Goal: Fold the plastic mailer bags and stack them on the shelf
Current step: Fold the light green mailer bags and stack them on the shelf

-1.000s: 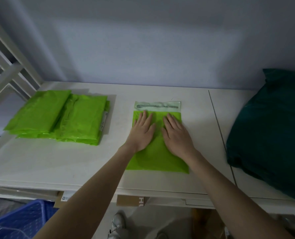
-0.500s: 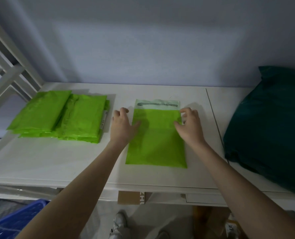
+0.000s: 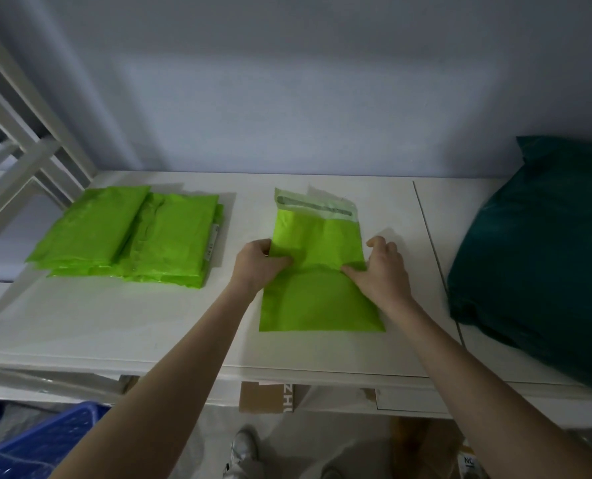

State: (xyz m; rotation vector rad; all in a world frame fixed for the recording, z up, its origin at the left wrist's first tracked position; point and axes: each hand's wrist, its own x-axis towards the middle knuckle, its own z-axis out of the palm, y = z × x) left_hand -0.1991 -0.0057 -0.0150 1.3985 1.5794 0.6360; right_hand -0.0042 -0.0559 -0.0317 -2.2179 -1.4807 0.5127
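Note:
A bright green plastic mailer bag [image 3: 322, 302] lies on the white shelf [image 3: 156, 326], its pale adhesive flap at the far end. My left hand [image 3: 258, 266] pinches the bag's left edge about halfway up, and my right hand [image 3: 382, 271] pinches the right edge at the same height. The far half of the bag is lifted off the shelf and bends along a line between my hands. A stack of folded green mailer bags [image 3: 132, 236] rests on the shelf to the left.
A dark green bundle [image 3: 540, 257] fills the shelf's right end. A white slatted frame [image 3: 18, 160] rises at the far left. Below the shelf's front edge are a blue basket [image 3: 28, 447], a cardboard box [image 3: 267, 397] and my shoe [image 3: 242, 451].
My hands went from pressing flat on the bag's middle to its two side edges, took hold there, and raised the far half off the shelf.

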